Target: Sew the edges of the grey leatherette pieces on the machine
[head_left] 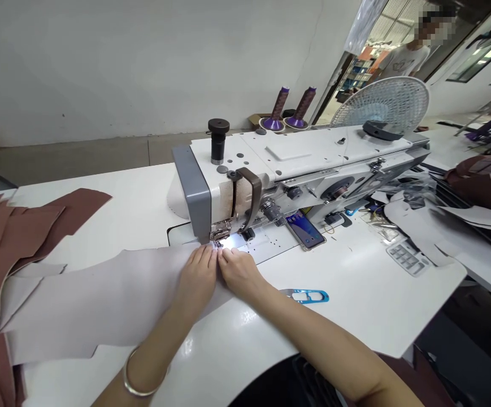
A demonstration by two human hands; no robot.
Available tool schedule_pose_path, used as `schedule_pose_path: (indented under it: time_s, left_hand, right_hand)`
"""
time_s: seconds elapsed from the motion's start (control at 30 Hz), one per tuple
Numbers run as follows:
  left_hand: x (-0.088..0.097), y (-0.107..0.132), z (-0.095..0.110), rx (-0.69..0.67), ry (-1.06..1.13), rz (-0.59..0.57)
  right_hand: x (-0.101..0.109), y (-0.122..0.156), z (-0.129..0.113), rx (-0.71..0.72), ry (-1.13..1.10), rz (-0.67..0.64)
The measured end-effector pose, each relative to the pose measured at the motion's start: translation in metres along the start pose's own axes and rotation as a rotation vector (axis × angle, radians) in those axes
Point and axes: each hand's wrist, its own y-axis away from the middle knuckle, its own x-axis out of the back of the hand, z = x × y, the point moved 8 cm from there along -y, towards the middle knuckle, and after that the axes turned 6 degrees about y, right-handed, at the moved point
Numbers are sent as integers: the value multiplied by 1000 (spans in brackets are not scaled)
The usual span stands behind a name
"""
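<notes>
A large pale grey panel of leather or fabric [101,299] lies on the white sewing table [355,282], with its far end under the presser foot [218,242] of an industrial sewing machine [300,164]. My left hand [196,277] rests on the panel just in front of the foot, a metal bangle [141,376] on its wrist. My right hand [239,272] lies beside it, fingertips almost touching the left ones and holding the panel's edge. Reddish-brown panels [3,271] lie partly beneath the pale one at the left. The needle is hidden by the foot and its glare.
A phone [304,229] lies on the machine bed, and blue-handled snips [308,295] on the table nearby. Two thread cones [281,109] stand behind the machine beside a fan [381,107]. Cut pieces [418,223] and a keypad [406,257] lie right; a person [406,62] stands beyond.
</notes>
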Motion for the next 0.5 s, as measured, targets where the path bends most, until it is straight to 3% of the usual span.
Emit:
schedule_pose_path:
  time_s: [0.17, 0.33, 0.5]
  left_hand:
    - [3, -5, 4, 8, -43, -31]
    - [8, -7, 10, 127, -175, 26]
    - [2, -7, 3, 91, -178, -31]
  right_hand:
    - [-2, -4, 3, -58, -11, -10]
    - [-7, -7, 2, -78, -23, -22]
    - [-3, -5, 6, -128, -30, -44]
